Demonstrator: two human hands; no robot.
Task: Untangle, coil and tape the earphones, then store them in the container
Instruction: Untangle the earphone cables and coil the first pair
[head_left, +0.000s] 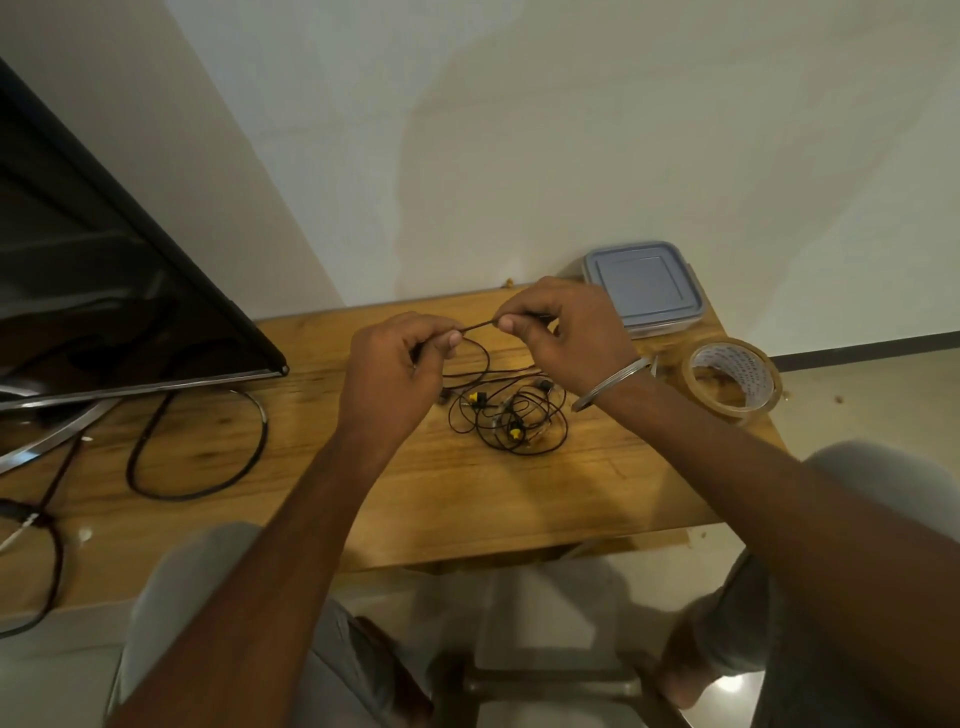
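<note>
Black cord of the earphones (511, 415) runs taut between the two hands, which are raised just above the wooden surface (363, 493). The left hand (395, 374) pinches one end of that short stretch between thumb and curled fingers (453, 339). The right hand (566, 338) pinches the other end the same way, its fingers (506, 325) pressed together on the wire. Below and just nearer than the fingers, the rest of the cord lies on the surface in a loose knot of overlapping loops.

Judging by that knot, the task looks to be in its first stage, the untangling. No neat coil shows, no tape is on the cord, and nothing has been stored. Coiling, taping and putting away all remain.

Counted: two hands, one tangle with two yellow ear tips showing, though whether it holds one set or more cannot be told. One container (644, 283) sits beyond the right fingers, its grey-blue lid on. One roll of tape (732, 384) stands to the right of them, past the wrist and its metal bangle (613, 384).
</note>
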